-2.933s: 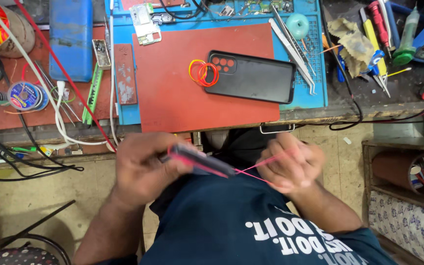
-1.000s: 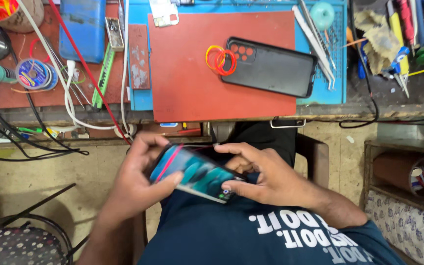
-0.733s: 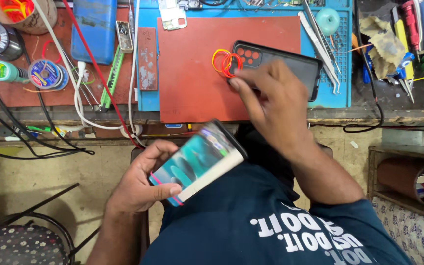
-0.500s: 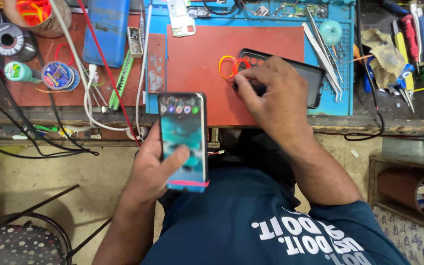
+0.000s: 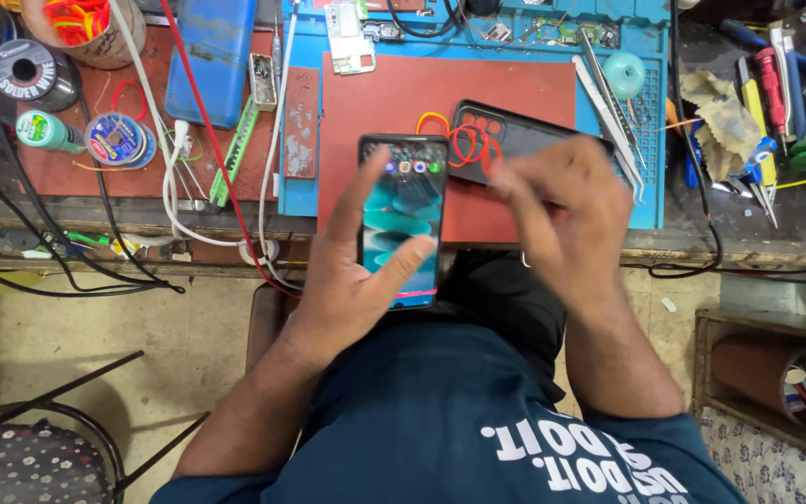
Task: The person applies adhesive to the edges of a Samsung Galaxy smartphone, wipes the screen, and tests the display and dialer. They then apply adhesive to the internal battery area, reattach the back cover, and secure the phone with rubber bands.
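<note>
The left hand (image 5: 347,280) is gripping a lit smartphone (image 5: 403,210) by its long edges, screen up, over the bench's near edge. It is looking light, stiff and slick — glass that is inviting a slip, so the edges are the safest hold. The right hand (image 5: 562,215), blurred, is hovering with fingers loosely spread beside a black phone case (image 5: 515,140) and 2 orange rubber bands (image 5: 464,140) on the red mat (image 5: 515,89) — holding nothing I can make out.

teal swirled phone screen (image 5: 401,210), black case (image 5: 515,140), orange rubber bands (image 5: 464,140), red mat (image 5: 459,93).
</note>
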